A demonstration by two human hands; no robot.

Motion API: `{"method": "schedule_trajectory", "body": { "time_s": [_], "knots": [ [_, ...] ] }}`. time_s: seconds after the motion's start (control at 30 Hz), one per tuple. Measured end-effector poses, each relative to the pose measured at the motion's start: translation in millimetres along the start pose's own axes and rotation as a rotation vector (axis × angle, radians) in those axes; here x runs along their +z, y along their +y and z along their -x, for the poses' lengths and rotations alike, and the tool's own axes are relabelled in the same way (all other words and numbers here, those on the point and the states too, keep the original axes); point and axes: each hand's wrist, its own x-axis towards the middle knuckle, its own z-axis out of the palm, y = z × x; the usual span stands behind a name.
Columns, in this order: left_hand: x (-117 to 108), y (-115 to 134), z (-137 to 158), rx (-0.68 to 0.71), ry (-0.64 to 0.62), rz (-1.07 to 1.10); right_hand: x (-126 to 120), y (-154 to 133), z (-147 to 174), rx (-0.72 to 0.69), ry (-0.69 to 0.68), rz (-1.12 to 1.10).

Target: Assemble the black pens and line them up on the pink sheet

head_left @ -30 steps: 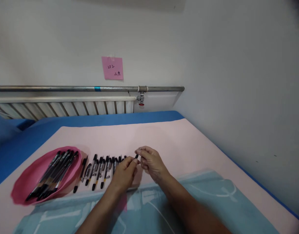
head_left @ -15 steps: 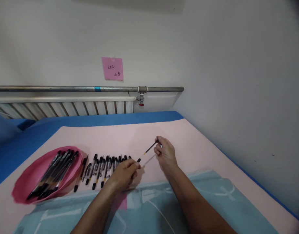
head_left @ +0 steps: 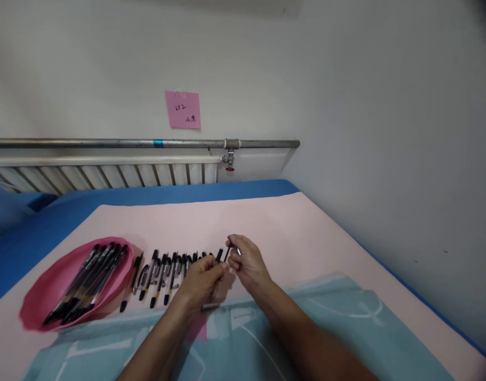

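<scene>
My left hand (head_left: 200, 280) is closed around a pen barrel (head_left: 219, 255), whose black end sticks up past the fingers while most of it is hidden. Close beside it, my right hand (head_left: 247, 263) pinches a thin dark pen refill (head_left: 227, 253) that slants down toward the left hand. A small shiny piece shows at the right fingers; I cannot tell what it is. Left of my hands, several clear pen parts with black ends (head_left: 162, 283) lie in a row on the pink sheet (head_left: 274, 227).
A pink basin (head_left: 30, 301) at the left holds several black pens (head_left: 88, 280). A blue-green cloth (head_left: 338, 317) covers the near side. Behind are a radiator (head_left: 147, 176), a metal pipe (head_left: 191, 143) and a pink note (head_left: 183, 110) on the wall.
My right hand has moved left and slightly down with the refill, close to my left hand. The barrel in my left hand now points more upright.
</scene>
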Motion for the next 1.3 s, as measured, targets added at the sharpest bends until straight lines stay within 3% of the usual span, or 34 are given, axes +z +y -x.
{"method": "schedule_trajectory", "body": {
  "time_s": [0.17,0.4,0.7,0.93,1.0,1.1,1.17,1.3],
  "knots": [
    [-2,3,1,-0.022,0.017,0.024,-14,-17,-10,-0.034,0.086,0.024],
    [-2,7,2,-0.021,0.040,0.088,-5,-12,8,0.222,-0.165,0.339],
    [-5,1,-1,-0.032,-0.057,0.135,-5,-11,6,0.195,-0.228,0.275],
    [-6,2,2,0.014,-0.106,-0.072,-2,-14,10,0.213,-0.259,0.321],
    [-13,6,2,0.087,-0.050,-0.189,-3,-18,9,0.177,-0.239,0.304],
    [-30,13,-1,0.202,0.159,-0.299,-9,-24,3,0.137,-0.158,0.316],
    [-42,15,-4,0.208,0.267,-0.289,-15,-25,-3,0.138,-0.106,0.396],
    [-51,16,-6,0.168,0.278,-0.296,-24,-18,-17,0.187,-0.088,0.611]
  ]
}}
